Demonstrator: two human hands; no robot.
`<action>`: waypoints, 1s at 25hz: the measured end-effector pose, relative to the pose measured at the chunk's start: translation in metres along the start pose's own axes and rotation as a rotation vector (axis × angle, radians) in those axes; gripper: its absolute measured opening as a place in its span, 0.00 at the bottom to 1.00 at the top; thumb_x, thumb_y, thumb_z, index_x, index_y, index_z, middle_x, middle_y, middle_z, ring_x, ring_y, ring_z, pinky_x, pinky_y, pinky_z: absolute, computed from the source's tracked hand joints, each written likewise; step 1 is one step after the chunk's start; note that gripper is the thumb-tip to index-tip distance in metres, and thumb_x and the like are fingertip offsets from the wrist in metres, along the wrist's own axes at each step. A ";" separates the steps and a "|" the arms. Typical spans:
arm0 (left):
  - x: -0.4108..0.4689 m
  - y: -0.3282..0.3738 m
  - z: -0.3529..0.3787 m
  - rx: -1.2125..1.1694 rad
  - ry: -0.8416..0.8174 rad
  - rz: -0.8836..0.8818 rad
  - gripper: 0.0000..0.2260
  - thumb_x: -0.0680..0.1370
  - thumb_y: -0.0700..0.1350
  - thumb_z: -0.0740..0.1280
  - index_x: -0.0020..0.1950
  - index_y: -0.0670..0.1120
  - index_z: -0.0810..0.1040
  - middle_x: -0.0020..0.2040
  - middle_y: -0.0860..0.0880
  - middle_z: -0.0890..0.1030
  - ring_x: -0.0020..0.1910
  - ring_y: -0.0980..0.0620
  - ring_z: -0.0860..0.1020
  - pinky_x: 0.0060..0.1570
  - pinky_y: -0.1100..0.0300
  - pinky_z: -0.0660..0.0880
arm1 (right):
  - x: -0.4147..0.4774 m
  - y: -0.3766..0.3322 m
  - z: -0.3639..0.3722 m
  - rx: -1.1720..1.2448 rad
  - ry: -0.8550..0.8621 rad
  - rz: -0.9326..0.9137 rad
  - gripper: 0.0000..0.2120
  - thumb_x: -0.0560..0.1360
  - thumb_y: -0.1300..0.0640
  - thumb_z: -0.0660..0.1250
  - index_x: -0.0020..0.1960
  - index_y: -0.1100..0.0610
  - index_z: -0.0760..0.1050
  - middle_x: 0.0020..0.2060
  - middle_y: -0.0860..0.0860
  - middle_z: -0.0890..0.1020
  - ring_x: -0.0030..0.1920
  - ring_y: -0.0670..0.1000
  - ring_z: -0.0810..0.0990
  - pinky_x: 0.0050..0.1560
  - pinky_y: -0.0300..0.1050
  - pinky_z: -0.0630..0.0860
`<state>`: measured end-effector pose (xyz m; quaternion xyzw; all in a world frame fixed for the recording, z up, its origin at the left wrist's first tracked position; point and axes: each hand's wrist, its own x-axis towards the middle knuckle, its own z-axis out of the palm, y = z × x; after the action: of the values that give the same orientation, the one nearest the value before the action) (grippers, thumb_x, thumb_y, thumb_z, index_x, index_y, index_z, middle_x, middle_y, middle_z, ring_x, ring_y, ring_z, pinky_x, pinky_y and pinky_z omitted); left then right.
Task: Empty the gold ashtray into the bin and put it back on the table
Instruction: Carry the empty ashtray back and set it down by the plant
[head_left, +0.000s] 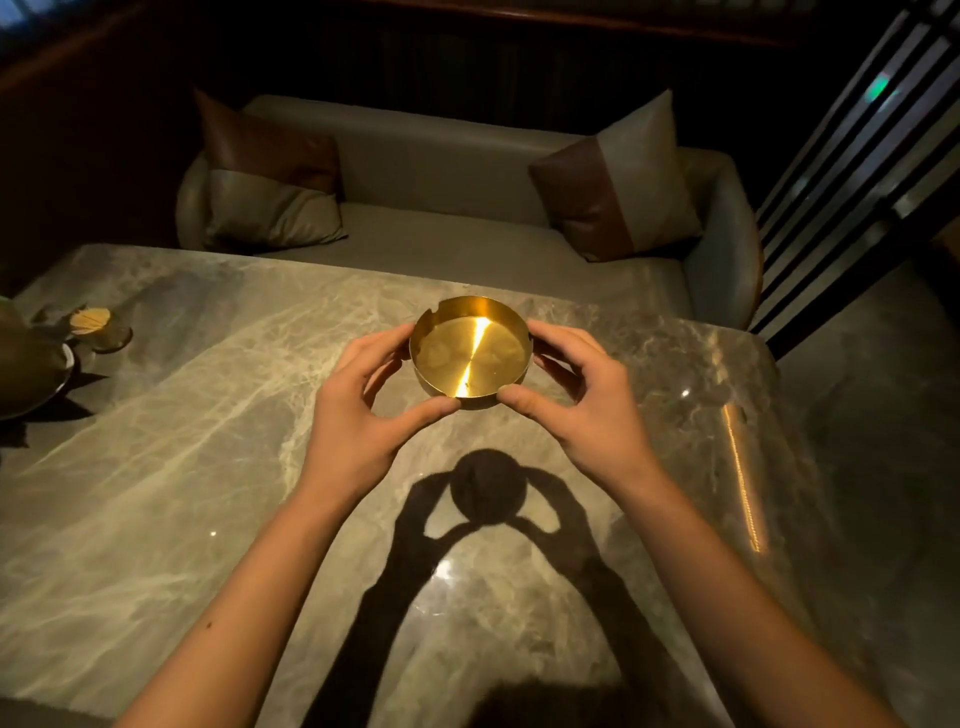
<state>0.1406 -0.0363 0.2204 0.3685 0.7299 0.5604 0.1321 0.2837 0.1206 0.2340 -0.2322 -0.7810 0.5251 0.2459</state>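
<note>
both forearms reach out over the marble table (171, 467). my left hand (358, 410) and right hand (582, 400) grip the gold ashtray (470, 353) between thumbs and fingers, one on each side, holding it above the tabletop, its round shadow cast nearer me. its bowl looks bare. beyond the table sits a sofa (441, 171).

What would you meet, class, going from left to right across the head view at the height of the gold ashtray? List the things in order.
Toothpick holder → left hand → gold ashtray → right hand → bare right end of the marble table.
</note>
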 end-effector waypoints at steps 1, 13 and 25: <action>0.004 -0.011 -0.021 -0.011 -0.014 0.007 0.35 0.63 0.54 0.76 0.70 0.52 0.73 0.63 0.54 0.76 0.64 0.62 0.74 0.65 0.70 0.70 | 0.004 -0.007 0.021 -0.023 0.015 -0.005 0.29 0.68 0.56 0.77 0.66 0.46 0.72 0.61 0.43 0.76 0.64 0.42 0.75 0.64 0.35 0.73; 0.011 -0.089 -0.204 -0.061 -0.049 -0.021 0.35 0.63 0.51 0.79 0.68 0.50 0.74 0.63 0.53 0.78 0.61 0.60 0.77 0.63 0.70 0.71 | 0.025 -0.070 0.203 -0.062 -0.008 0.001 0.29 0.67 0.55 0.78 0.66 0.49 0.73 0.59 0.46 0.78 0.63 0.45 0.77 0.66 0.41 0.74; -0.020 -0.075 -0.202 0.071 0.091 -0.114 0.35 0.62 0.53 0.79 0.68 0.49 0.74 0.63 0.53 0.79 0.62 0.57 0.77 0.65 0.57 0.74 | 0.030 -0.047 0.208 0.118 -0.160 -0.028 0.30 0.67 0.58 0.78 0.65 0.45 0.72 0.60 0.42 0.77 0.63 0.41 0.76 0.63 0.34 0.73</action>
<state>0.0030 -0.2026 0.2154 0.3052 0.7742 0.5420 0.1174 0.1254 -0.0235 0.2142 -0.1636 -0.7690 0.5836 0.2031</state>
